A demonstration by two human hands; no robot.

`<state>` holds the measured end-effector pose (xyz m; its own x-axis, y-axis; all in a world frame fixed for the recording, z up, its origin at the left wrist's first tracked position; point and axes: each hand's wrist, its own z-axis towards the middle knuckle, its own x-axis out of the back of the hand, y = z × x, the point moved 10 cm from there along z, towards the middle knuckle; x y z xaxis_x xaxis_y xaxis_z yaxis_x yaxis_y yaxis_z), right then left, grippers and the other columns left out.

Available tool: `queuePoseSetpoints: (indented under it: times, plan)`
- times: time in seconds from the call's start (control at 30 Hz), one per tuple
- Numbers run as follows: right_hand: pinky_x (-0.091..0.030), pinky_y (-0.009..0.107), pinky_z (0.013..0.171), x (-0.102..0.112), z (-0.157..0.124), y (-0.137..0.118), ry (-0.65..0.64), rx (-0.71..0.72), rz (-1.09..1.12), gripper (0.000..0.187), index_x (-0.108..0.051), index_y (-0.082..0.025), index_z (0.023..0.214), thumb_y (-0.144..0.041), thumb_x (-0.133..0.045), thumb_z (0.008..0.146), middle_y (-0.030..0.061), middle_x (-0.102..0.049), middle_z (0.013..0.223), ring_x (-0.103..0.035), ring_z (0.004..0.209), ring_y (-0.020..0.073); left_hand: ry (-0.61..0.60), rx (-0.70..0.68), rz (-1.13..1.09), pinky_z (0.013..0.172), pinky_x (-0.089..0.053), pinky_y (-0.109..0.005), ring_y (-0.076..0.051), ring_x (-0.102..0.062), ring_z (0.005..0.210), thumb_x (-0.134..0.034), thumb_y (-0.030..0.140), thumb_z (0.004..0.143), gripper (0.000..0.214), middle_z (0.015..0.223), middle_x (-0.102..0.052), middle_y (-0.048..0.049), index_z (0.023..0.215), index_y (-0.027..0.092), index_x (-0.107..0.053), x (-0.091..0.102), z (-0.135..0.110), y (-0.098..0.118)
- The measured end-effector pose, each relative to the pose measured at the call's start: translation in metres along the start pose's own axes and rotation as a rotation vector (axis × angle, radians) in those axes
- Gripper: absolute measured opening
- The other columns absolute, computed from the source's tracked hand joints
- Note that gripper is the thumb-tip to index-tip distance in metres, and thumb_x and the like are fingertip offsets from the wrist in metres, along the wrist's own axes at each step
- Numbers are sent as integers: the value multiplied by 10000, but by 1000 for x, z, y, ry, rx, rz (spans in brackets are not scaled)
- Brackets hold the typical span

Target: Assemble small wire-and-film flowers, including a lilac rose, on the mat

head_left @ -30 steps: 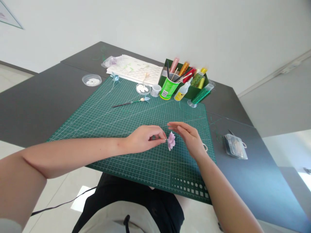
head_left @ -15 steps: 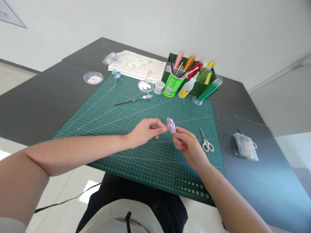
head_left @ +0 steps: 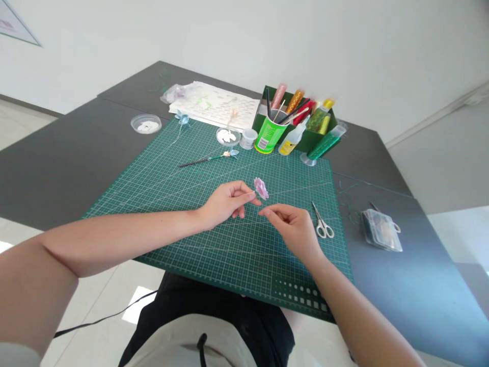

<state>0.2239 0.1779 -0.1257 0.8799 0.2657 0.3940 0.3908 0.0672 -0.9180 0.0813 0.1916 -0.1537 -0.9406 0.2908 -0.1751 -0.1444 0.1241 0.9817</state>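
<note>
Likely adjusting: left hand (head_left: 225, 204) pinches ruffled lilac flower (head_left: 262, 189) — next needs gentleness. Right hand (head_left: 294, 229) curled, contents unclear, nearer green gridded mat (head_left: 229, 255)'s right edge.

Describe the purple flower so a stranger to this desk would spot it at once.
Start with the big green gridded cutting mat on the dark table. Over the mat's middle, find the left hand, which holds the purple flower. Its layered purple petals set it apart from the blue flowers lying farther back.

Dark table (head_left: 69, 163), green cutting mat (head_left: 229, 255), white sheets (head_left: 217, 104), clear dish (head_left: 135, 124), probably a plastic case (head_left: 382, 232)
</note>
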Motion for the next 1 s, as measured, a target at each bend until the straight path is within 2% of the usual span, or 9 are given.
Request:
queuePoseSetpoints:
  times: [0.13,0.27,0.37,0.47,0.53,0.6,0.73,0.9,1.0]
  plan:
    - [-220,282,493,-5,-7,-16,-60,95,-61,241,-826,-218,773,-375,-670,868,-54,-326,477,-255,482,105,-14,-17,132,418,-362,-168,-47,-510,429,-639,330,952,202,818,-784,-48,877,148,-594,-2,-1,1]
    - [-232,278,454,12,-15,-29,-17,143,11,201,-858,-260,791,-359,-701,867,-17,-475,470,-310,461,113,-62,-88,354,464,-359,-179,-68,-543,471,-646,303,951,174,718,-756,-4,857,157,-650,-9,-6,9]
    - [-258,281,430,27,-18,-35,41,181,62,142,-868,-287,788,-356,-756,839,16,-615,511,-371,448,126,-141,-163,556,536,-407,-189,-86,-611,546,-638,242,954,110,686,-735,30,877,175,-680,-20,-14,17]
    - [-360,301,440,28,-16,-34,37,188,79,118,-872,-290,800,-353,-775,823,53,-736,629,-517,489,168,-246,-280,741,569,-409,-195,-82,-624,562,-619,205,964,94,696,-729,58,901,196,-688,-36,-25,24]
    - [-429,321,479,27,-14,-31,48,178,72,121,-872,-290,810,-347,-767,826,59,-761,670,-590,546,198,-312,-346,819,573,-407,-201,-84,-637,580,-606,201,971,108,730,-738,64,893,204,-681,-46,-33,25]
    - [-440,324,497,29,-12,-28,102,163,49,134,-872,-288,824,-350,-753,836,54,-751,657,-603,570,205,-350,-396,880,579,-412,-207,-92,-662,618,-592,202,978,117,771,-749,62,900,212,-680,-52,-39,25]
    - [-417,318,499,32,-8,-20,167,138,36,164,-868,-271,829,-378,-745,840,56,-736,651,-613,615,219,-359,-469,964,585,-413,-216,-110,-691,675,-580,230,993,118,798,-756,54,940,225,-685,-55,-44,26]
    - [-381,299,501,32,0,-12,158,110,13,186,-864,-257,825,-374,-723,847,44,-741,661,-561,573,181,-325,-535,922,575,-391,-216,-102,-662,640,-572,263,1014,146,783,-748,48,929,218,-683,-53,-45,33]
    - [-392,294,519,27,7,-7,96,84,14,194,-862,-248,813,-382,-723,836,42,-757,683,-554,572,169,-295,-571,834,588,-406,-210,-99,-655,649,-603,257,1007,124,791,-748,35,934,203,-687,-50,-45,40]
